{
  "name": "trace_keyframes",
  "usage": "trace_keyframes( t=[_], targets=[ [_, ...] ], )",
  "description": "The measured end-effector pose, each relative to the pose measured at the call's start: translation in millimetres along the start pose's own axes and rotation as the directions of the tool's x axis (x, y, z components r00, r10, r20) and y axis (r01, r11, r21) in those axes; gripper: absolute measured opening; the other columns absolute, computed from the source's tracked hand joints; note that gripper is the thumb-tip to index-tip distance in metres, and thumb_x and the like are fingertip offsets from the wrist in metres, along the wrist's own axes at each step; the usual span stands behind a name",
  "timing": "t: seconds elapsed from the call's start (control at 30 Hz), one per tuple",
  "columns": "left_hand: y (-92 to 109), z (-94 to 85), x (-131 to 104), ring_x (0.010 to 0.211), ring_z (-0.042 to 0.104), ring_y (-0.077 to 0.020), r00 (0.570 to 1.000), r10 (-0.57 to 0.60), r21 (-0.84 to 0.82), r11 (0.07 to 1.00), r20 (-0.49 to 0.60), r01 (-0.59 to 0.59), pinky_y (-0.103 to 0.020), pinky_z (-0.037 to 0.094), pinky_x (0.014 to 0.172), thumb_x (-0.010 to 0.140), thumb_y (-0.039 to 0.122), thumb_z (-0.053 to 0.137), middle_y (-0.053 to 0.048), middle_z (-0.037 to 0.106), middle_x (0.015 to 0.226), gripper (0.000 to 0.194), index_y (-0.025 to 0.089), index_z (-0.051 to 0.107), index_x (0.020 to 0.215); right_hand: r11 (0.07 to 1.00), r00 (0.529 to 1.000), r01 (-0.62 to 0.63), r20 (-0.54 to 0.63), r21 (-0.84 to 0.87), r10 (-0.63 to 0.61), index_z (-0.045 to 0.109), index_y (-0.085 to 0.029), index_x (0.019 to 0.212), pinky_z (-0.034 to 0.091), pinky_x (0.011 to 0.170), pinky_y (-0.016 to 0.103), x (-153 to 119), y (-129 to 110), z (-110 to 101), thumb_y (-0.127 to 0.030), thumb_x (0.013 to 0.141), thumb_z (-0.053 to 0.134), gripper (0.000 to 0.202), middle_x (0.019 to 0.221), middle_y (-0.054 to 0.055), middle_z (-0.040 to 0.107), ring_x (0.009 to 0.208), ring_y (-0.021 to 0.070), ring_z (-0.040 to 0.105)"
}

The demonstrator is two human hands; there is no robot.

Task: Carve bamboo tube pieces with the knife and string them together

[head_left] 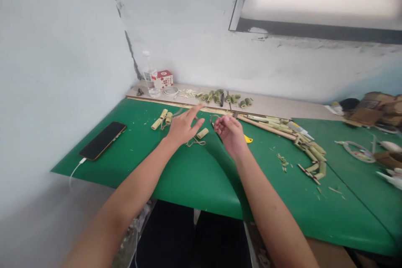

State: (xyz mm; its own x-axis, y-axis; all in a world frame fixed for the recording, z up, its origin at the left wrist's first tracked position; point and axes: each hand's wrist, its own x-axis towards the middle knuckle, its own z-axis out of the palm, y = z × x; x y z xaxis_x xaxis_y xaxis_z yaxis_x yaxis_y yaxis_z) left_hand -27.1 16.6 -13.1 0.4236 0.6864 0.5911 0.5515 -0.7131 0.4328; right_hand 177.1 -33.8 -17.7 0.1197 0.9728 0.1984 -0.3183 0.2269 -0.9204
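Observation:
My left hand (pixel 184 125) hovers over the green mat with its fingers stretched out and apart, holding nothing I can see. Below its fingers lies a short bamboo piece (pixel 202 133), and a loop of thin cord (pixel 196 143) rests beside it. A few more bamboo pieces (pixel 156 124) with cord around them lie to the left. My right hand (pixel 230 132) is closed in a pinch; a thin curved strand of cord (pixel 215 116) shows at its fingertips. Partly hidden behind that hand is a yellow-ended tool (pixel 248 139).
A phone (pixel 103 140) on a white cable lies left. Along the back ledge stand a clear bottle (pixel 151 77), a red-and-white box (pixel 164 79), a tape roll (pixel 171 91) and cut bamboo pieces (pixel 216 97). A linked bamboo chain (pixel 314 153) and shavings (pixel 282 160) lie right.

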Motion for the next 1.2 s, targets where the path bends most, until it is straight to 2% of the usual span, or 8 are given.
trace_keyframes(
  t=[0.13, 0.43, 0.53, 0.6, 0.73, 0.87, 1.07, 1.2],
  targets=[
    [-11, -1.1, 4, 0.113, 0.076, -0.0256, 0.988, -0.127, 0.003, 0.992, -0.088, 0.127, -0.036, 0.058, 0.093, 0.109, 0.043, 0.052, -0.012, 0.074, 0.139, 0.055, 0.026, 0.047, 0.161, 0.994, 0.998, 0.019, -0.064, 0.104, -0.013, 0.063, -0.028, 0.078, 0.058, 0.073, 0.038, 4, -12, -15, -0.06, 0.083, 0.08, 0.036, 0.088, 0.004, 0.068, 0.075, 0.0212, 0.061],
    [-23, -1.1, 7, 0.122, 0.071, -0.0292, 0.947, -0.247, 0.009, 0.967, -0.207, 0.255, -0.043, 0.057, 0.103, 0.101, 0.027, 0.063, -0.016, 0.066, 0.15, 0.066, 0.022, 0.04, 0.163, 0.986, 0.981, 0.165, -0.101, -0.012, -0.165, 0.047, -0.027, 0.071, 0.057, 0.084, 0.043, 6, -24, -34, -0.068, 0.096, 0.058, 0.049, 0.09, 0.004, 0.065, 0.084, 0.023, 0.062],
    [-19, -5.5, 8, 0.114, 0.074, -0.0276, 0.957, -0.283, -0.002, 0.959, -0.063, 0.284, -0.041, 0.058, 0.097, 0.1, 0.026, 0.062, -0.014, 0.068, 0.149, 0.063, 0.024, 0.045, 0.16, 0.985, 0.978, 0.154, -0.132, -0.079, -0.164, 0.05, -0.027, 0.072, 0.057, 0.084, 0.044, 6, -24, -34, -0.072, 0.096, 0.054, 0.051, 0.091, 0.006, 0.066, 0.086, 0.0241, 0.064],
    [-15, -10.2, 9, 0.101, 0.076, -0.0257, 0.949, -0.259, -0.015, 0.964, 0.178, 0.266, -0.038, 0.058, 0.088, 0.1, 0.033, 0.061, -0.01, 0.075, 0.137, 0.052, 0.026, 0.058, 0.151, 0.986, 0.978, 0.142, -0.142, -0.09, -0.153, 0.052, -0.027, 0.072, 0.057, 0.083, 0.044, 6, -23, -33, -0.074, 0.096, 0.054, 0.052, 0.092, 0.006, 0.067, 0.086, 0.0242, 0.064],
    [-11, -20.5, 8, 0.089, 0.076, -0.0256, 0.831, -0.127, -0.059, 0.98, 0.542, 0.188, -0.033, 0.056, 0.072, 0.085, 0.054, 0.079, -0.006, 0.081, 0.113, 0.049, 0.029, 0.077, 0.127, 0.987, 0.982, 0.147, -0.109, -0.064, -0.153, 0.055, -0.027, 0.074, 0.056, 0.082, 0.042, 8, -21, -35, -0.075, 0.096, 0.051, 0.053, 0.093, 0.006, 0.069, 0.085, 0.0234, 0.064],
    [-19, -28.9, 6, 0.084, 0.076, -0.0243, 0.773, -0.111, -0.074, 0.977, 0.624, 0.2, -0.03, 0.055, 0.067, 0.071, 0.047, 0.092, -0.004, 0.082, 0.103, 0.05, 0.032, 0.081, 0.117, 0.985, 0.978, 0.165, -0.124, -0.042, -0.169, 0.061, -0.028, 0.077, 0.055, 0.082, 0.042, 11, -17, -45, -0.072, 0.095, 0.052, 0.048, 0.093, 0.006, 0.07, 0.085, 0.0234, 0.064],
    [-33, -31.6, 1, 0.078, 0.077, -0.0226, 0.669, -0.153, -0.079, 0.949, 0.727, 0.304, -0.029, 0.053, 0.062, 0.081, 0.031, 0.078, -0.003, 0.083, 0.096, 0.045, 0.034, 0.079, 0.126, 0.982, 0.973, 0.167, -0.177, 0.086, -0.15, 0.066, -0.027, 0.081, 0.056, 0.079, 0.039, 15, -13, -51, -0.065, 0.092, 0.062, 0.039, 0.092, 0.006, 0.072, 0.083, 0.0222, 0.064],
    [-35, -29.9, 1, 0.089, 0.078, -0.0248, 0.74, -0.2, -0.067, 0.947, 0.642, 0.314, -0.034, 0.058, 0.075, 0.088, 0.035, 0.069, -0.005, 0.083, 0.097, 0.036, 0.03, 0.081, 0.122, 0.984, 0.971, 0.148, -0.204, 0.099, -0.126, 0.068, -0.027, 0.082, 0.057, 0.078, 0.038, 14, -12, -51, -0.063, 0.092, 0.062, 0.038, 0.094, 0.006, 0.073, 0.083, 0.0217, 0.066]
  ],
)
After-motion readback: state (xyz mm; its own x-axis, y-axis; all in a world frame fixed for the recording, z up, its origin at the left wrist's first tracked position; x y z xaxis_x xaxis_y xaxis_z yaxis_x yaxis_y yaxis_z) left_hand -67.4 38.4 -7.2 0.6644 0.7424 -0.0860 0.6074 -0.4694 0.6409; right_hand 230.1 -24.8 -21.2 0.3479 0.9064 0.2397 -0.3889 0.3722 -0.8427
